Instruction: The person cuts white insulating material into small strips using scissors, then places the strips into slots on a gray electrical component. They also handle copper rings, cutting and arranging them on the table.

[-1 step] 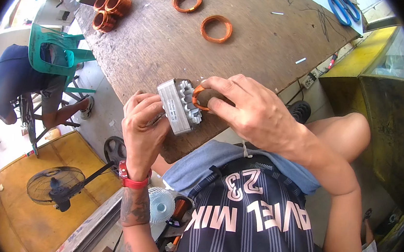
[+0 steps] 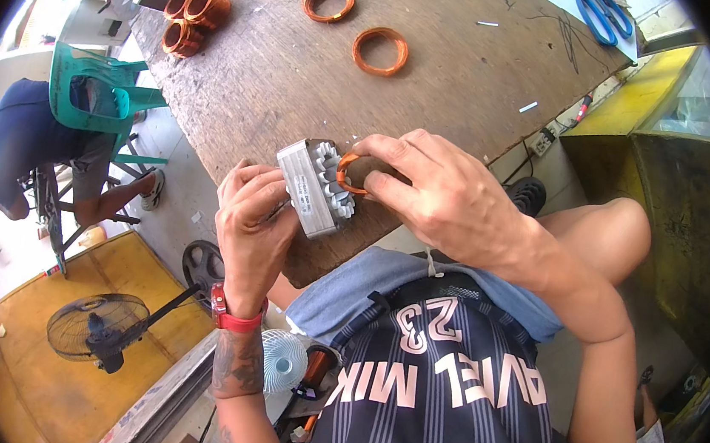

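My left hand (image 2: 256, 205) is closed around the far side of a grey metal stator core (image 2: 306, 189), which is tilted at the near edge of the wooden table. White slot liners (image 2: 327, 166) stick out of the core's end toward my right hand. My right hand (image 2: 439, 187) pinches a copper wire coil (image 2: 344, 172) between thumb and fingers, right at those liners. Part of the coil is covered by the fingers. Whether any of its wire sits inside a slot, I cannot tell.
On the wooden table (image 2: 267, 68) lie a loose copper ring coil (image 2: 380, 50), further rings behind it, and stacked copper coils (image 2: 207, 7) at the far left. Blue-handled scissors (image 2: 604, 16) rest far right. A fan (image 2: 99, 327) stands lower left; a person sits beyond, near a green chair (image 2: 93, 98).
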{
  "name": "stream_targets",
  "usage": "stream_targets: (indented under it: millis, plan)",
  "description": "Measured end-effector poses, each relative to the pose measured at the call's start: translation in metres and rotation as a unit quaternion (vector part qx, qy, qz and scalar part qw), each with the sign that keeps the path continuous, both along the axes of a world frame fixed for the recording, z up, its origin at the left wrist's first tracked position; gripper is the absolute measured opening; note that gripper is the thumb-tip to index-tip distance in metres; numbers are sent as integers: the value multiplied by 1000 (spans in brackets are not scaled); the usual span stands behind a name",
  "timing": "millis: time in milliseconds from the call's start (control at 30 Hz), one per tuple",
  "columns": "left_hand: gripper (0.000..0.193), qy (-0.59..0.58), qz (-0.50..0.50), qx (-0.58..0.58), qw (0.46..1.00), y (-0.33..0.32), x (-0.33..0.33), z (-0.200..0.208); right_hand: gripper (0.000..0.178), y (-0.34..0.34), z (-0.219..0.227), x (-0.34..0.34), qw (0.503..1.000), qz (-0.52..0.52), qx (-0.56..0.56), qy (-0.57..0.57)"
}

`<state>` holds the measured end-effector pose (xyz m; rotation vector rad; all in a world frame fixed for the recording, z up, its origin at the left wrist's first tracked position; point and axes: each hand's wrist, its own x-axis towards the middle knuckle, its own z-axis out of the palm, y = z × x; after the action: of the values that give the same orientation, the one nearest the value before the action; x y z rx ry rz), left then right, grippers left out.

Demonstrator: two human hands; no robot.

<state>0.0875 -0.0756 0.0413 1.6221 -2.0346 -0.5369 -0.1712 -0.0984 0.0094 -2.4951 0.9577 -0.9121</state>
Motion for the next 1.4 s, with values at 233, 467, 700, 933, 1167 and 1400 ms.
stream_targets:
  millis: [233, 467, 700, 933, 1167, 1400]
  plan:
    - [27, 36, -13, -45, 998, 1, 7, -27, 16, -13, 6, 6, 1000, 24, 6, 4]
    - [41, -12, -154, -62, 986, -11, 11, -21, 17, -15, 4, 9, 999, 32, 25, -8]
    - [42, -37, -214, -44, 975, -23, 22, -19, 22, -16, -8, 2, 997, 30, 31, -59]
    - [39, -61, -203, -130, 969, -16, 19, -28, 21, -11, -11, 8, 995, 7, 25, -94]
    - [31, -22, -79, -90, 993, -1, 4, -18, 23, -6, -10, 18, 990, -28, 69, -118]
    - [45, -56, -61, -25, 996, 12, 2, -18, 20, -9, -12, 17, 996, -15, -1, -92]
